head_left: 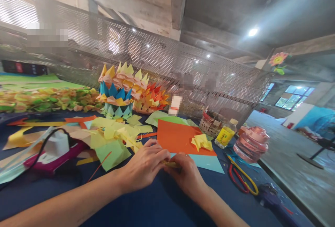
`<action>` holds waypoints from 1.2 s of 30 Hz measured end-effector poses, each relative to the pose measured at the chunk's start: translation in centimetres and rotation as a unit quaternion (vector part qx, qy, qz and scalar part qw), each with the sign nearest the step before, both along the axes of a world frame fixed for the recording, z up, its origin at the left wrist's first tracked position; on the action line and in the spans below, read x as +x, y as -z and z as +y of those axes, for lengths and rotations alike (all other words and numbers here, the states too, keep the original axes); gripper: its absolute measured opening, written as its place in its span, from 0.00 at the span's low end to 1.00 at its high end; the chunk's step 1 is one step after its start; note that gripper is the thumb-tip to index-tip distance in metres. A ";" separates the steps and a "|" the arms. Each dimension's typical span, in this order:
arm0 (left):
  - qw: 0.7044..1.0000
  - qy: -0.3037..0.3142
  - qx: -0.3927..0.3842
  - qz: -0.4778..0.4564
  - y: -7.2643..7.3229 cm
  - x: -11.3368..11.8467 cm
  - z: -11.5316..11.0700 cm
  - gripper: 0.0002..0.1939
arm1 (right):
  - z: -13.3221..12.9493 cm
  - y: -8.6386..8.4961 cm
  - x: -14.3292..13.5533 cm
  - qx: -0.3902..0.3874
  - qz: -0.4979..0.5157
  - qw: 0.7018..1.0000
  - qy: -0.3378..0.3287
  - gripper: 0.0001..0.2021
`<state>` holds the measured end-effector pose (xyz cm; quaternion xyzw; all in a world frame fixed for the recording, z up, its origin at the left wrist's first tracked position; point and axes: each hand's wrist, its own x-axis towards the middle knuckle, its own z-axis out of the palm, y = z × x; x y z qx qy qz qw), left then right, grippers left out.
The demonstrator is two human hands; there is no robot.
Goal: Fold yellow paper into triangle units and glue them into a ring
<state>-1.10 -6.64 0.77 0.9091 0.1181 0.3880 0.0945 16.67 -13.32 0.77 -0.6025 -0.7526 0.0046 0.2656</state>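
My left hand (146, 164) and my right hand (187, 173) meet over the dark blue table, fingers closed on a small yellow piece of paper (171, 164). Most of that piece is hidden by the fingers. Just beyond my hands lies an orange paper sheet (172, 136) with a light blue sheet (209, 163) partly under it. A folded yellow paper shape (201, 142) rests on the orange sheet. To the left, yellow paper pieces (112, 131) and a green piece (112, 155) are scattered loosely.
Folded paper crowns (115, 94) stand against a perforated metal screen (157, 56). At right are a yellow-labelled bottle (225, 134), a pink water bottle (251, 144), red-and-yellow-handled scissors (243, 178) and a dark glue gun (274, 200). A purple power strip (52, 160) with a charger sits left.
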 end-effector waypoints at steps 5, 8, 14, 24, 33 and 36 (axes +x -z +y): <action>0.998 0.038 0.026 0.031 -0.6 -0.1 0.0 0.10 | -0.1 0.0 -0.1 0.005 -0.011 1.000 0.002 0.07; 0.998 0.040 0.034 0.024 -0.8 -0.1 0.1 0.13 | -0.1 0.0 -0.1 0.009 -0.022 1.000 0.016 0.08; 0.998 0.007 0.057 0.001 -0.4 0.0 0.3 0.12 | -0.1 -0.3 -0.2 0.009 -0.019 1.000 0.013 0.09; 0.997 0.000 0.069 -0.025 -0.5 -0.3 0.7 0.13 | -1.0 -2.8 0.4 0.000 0.021 0.997 -0.068 0.18; 0.997 -0.006 0.067 -0.041 -0.5 -0.1 0.9 0.10 | -6.9 -5.9 7.2 0.090 0.018 0.986 0.141 0.13; 0.997 -0.001 0.064 -0.041 -0.4 -0.1 0.8 0.09 | -11.6 -5.7 12.8 0.097 0.014 0.959 0.266 0.17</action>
